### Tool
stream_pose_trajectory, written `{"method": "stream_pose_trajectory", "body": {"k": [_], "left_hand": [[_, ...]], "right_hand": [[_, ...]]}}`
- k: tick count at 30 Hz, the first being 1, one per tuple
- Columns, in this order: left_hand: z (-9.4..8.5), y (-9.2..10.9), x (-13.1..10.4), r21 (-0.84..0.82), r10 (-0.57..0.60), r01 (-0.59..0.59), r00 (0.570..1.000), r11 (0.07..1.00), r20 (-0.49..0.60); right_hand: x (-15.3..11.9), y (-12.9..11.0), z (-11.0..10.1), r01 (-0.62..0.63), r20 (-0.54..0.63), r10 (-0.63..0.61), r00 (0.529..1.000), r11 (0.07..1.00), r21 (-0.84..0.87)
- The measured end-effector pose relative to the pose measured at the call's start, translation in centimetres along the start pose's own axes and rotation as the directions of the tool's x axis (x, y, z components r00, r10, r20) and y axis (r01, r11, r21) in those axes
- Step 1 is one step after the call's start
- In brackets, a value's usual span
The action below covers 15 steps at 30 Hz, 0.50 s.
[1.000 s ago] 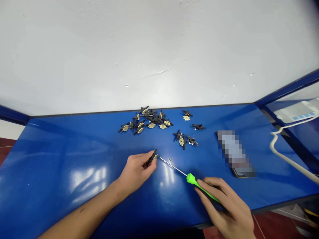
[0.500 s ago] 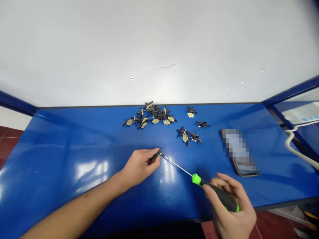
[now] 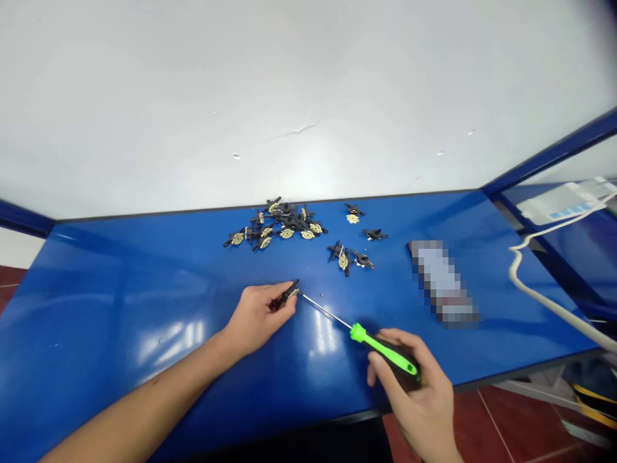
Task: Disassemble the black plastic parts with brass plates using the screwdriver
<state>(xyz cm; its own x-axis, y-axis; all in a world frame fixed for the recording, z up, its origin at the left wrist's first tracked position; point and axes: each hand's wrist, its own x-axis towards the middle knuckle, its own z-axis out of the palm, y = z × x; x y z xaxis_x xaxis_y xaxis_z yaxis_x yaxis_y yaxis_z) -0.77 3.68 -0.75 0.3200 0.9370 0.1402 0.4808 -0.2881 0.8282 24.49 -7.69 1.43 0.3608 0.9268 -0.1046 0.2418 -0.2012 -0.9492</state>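
Currently, the left hand [image 3: 255, 316] pinches a small black-and-brass part [image 3: 292, 292] between its thumb and fingertips; the right hand [image 3: 421, 395] grasps a green-and-black screwdriver [image 3: 383, 348], its tip at the part's right side, contact too small to tell.

A wide bare stretch of blue table [image 3: 120, 276] lies left of the left hand [image 3: 258, 318], and a free strip separates that hand from the pile of black parts [image 3: 286, 233] near the back wall [image 3: 289, 83]. A screwdriver [image 3: 385, 352] bars the gap between the left and right hand [image 3: 421, 386]. Rightward, an open lane runs between four scattered parts [image 3: 343, 262] and a phone [image 3: 443, 283]; beyond it, a cable [image 3: 544, 299] hems the side.
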Motion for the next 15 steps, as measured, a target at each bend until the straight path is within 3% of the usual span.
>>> {"method": "stream_pose_trajectory", "body": {"k": [2,4,6,8,10,12,15], "left_hand": [[0.0,0.0,0.0,0.002,0.008,-0.008,1.0,1.0,-0.006],[0.0,0.0,0.0,0.003,0.015,-0.015,1.0,1.0,-0.012],[0.0,0.0,0.0,0.002,0.02,-0.02,1.0,1.0,-0.015],[0.0,0.0,0.0,0.001,0.023,-0.023,1.0,1.0,-0.012],[0.0,0.0,0.0,0.0,0.025,-0.025,1.0,1.0,-0.009],[0.0,0.0,-0.1,0.0,0.023,-0.023,1.0,1.0,-0.007],[0.1,0.0,-0.1,-0.004,0.014,-0.014,1.0,1.0,-0.007]], "right_hand": [[-0.1,0.2,0.1,-0.115,0.094,0.111,0.989,0.992,0.043],[-0.1,0.0,0.4,-0.184,0.059,0.181,0.982,0.981,0.06],[-0.1,-0.3,0.8,-0.104,-0.059,0.107,0.993,0.993,0.053],[0.0,-0.4,1.0,0.054,-0.162,-0.052,0.985,0.998,0.012],[0.1,-0.4,0.9,0.133,-0.183,-0.136,0.974,0.991,-0.028],[0.1,-0.2,0.7,0.083,-0.081,-0.081,0.993,0.996,0.031],[0.1,0.0,0.4,-0.125,0.107,0.113,0.988,0.985,0.12]]}}
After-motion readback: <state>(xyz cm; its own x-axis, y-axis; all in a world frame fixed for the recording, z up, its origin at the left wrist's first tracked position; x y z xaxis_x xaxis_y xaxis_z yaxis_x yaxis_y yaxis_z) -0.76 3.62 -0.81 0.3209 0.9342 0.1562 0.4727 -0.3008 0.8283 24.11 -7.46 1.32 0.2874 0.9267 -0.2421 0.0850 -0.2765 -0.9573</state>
